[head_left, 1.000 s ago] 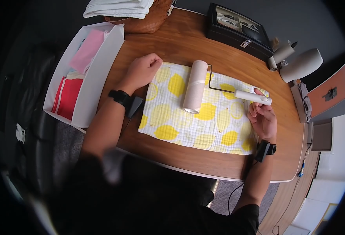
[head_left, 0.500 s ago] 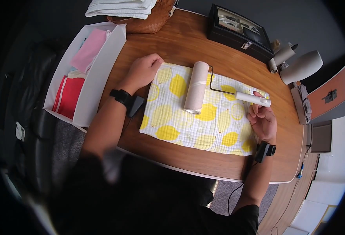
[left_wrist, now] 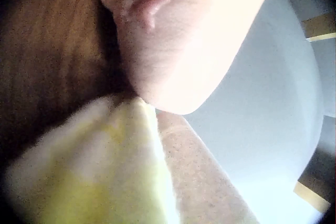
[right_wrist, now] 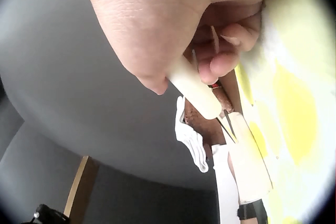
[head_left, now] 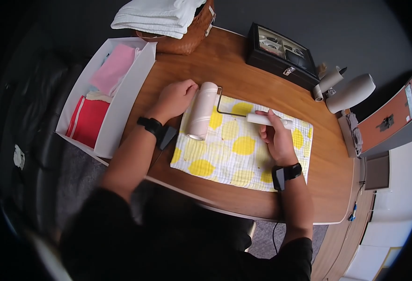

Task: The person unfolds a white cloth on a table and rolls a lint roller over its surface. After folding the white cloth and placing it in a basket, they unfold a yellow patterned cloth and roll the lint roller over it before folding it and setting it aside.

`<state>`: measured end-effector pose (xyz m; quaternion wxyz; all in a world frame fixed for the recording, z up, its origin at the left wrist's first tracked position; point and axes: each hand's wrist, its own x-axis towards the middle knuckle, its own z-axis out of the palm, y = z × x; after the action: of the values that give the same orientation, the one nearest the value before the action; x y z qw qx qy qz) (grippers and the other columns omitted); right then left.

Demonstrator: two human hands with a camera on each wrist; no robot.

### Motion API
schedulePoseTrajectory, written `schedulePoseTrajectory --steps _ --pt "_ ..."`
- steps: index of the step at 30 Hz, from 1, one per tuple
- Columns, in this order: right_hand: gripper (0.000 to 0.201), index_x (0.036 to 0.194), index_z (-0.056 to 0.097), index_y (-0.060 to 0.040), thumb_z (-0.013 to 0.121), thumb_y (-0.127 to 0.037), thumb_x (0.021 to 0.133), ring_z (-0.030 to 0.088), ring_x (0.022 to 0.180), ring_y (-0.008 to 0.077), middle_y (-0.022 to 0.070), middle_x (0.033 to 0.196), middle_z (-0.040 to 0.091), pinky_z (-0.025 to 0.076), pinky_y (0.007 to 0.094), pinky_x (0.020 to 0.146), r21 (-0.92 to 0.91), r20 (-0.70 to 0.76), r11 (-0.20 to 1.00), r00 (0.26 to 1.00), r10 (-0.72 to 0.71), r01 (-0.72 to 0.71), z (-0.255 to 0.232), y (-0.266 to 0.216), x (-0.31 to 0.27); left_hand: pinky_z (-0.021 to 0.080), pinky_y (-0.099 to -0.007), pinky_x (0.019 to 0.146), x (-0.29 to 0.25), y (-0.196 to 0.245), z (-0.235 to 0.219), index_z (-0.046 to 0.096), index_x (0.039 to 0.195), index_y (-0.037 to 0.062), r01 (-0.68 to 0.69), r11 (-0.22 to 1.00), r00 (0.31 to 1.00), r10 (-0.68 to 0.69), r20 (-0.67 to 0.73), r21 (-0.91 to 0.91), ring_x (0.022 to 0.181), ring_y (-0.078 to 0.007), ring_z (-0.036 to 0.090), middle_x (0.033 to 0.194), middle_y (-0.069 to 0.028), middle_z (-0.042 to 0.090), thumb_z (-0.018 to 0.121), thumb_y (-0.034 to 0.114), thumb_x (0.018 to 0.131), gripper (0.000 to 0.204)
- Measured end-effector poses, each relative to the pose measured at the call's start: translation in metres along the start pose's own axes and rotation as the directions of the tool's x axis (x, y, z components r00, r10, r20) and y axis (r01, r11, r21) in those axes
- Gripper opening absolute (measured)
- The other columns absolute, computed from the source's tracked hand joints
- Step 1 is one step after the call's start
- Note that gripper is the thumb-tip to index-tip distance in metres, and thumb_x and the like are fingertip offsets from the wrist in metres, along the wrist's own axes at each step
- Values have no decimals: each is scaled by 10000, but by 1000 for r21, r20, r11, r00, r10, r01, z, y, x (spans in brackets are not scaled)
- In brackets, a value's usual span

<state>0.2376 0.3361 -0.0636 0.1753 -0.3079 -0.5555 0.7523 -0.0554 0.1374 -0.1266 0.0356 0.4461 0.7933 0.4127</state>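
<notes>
My right hand (head_left: 280,139) grips the white handle (right_wrist: 199,95) of a lint roller (head_left: 203,111), its thumb along the handle in the right wrist view. The pale roll lies over the left end of a white cloth with yellow lemons (head_left: 243,146), spread on the wooden table. At the cloth's upper left corner, my left hand (head_left: 174,100) is curled and pinches the edge. Folds of the cloth (left_wrist: 105,166) run up to its fingers in the left wrist view. The left fingertips are mostly hidden.
A white bin (head_left: 124,110) of folded pink and red cloths stands at the left. Behind it, white towels (head_left: 156,16) lie on a brown woven basket (head_left: 187,44). A black glasses case (head_left: 280,58) and a white vase (head_left: 351,93) stand at the back right.
My right hand has drawn the lint roller leftwards across the cloth, from near its middle to its left end beside my left hand. The left hand stays at the corner; the head view has shifted slightly.
</notes>
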Motion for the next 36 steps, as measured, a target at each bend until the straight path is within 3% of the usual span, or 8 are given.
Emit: schedulePoseTrajectory --steps 5,8,12,21,25,28,32,36 --pt "379 949 726 -45 646 -384 1100 392 517 34 -33 705 601 281 228 467 166 -238 964 957 -165 207 -54 -2 13 560 -514 814 -1 4 -1 722 1071 62 8 999 1000 -8 -3 -50 936 -421 716 981 -189 762 591 298 1078 270" --pt "306 843 636 -105 652 -306 1074 356 481 42 -37 659 550 268 240 448 92 -542 895 776 -323 437 -118 -16 17 561 -507 809 0 1 1 719 1060 61 1 999 1000 -1 -4 -47 930 -412 718 968 -181 763 596 290 1072 261" --pt "343 792 601 -120 604 -295 1088 348 475 58 -26 602 529 243 248 452 64 -581 855 716 -387 514 -173 -34 5 565 -493 808 0 3 -1 719 1050 61 40 996 999 -38 28 -78 926 -398 727 968 -169 769 600 264 1057 236" --pt "214 1071 689 -64 589 -249 1110 400 554 48 35 856 704 294 230 492 152 -100 983 991 -92 106 -9 13 28 575 -475 845 2 -5 3 713 1128 69 31 993 999 -32 -8 -117 962 -378 739 1029 -163 774 583 205 1052 202" --pt "196 1095 717 -41 603 -200 1097 440 592 49 25 846 692 314 216 504 182 43 978 993 -111 102 1 11 30 572 -460 851 4 -9 5 677 1223 63 58 986 996 -69 -64 -159 965 -373 737 1022 -163 766 586 181 1052 227" --pt "172 1072 706 -37 625 -188 1076 477 592 61 9 806 661 337 203 504 179 -260 945 939 -225 275 -52 4 34 561 -444 823 4 -8 6 650 1263 56 89 974 993 -103 -59 -207 905 -346 724 949 -142 735 584 150 1045 247" --pt "124 951 656 -87 652 -183 1029 509 567 78 3 794 652 362 208 478 159 -656 832 686 -314 532 -151 -15 26 542 -420 793 5 -7 -1 627 1288 50 88 968 994 -101 -43 -234 824 -292 680 866 -107 665 562 95 1019 280" --pt "127 929 639 -97 644 -182 1023 488 557 74 10 777 643 337 232 468 128 -545 781 701 -459 611 -207 -34 2 501 -310 762 3 -2 0 613 1292 29 84 964 995 -93 -24 -251 775 -137 577 830 -26 569 507 21 1046 268"
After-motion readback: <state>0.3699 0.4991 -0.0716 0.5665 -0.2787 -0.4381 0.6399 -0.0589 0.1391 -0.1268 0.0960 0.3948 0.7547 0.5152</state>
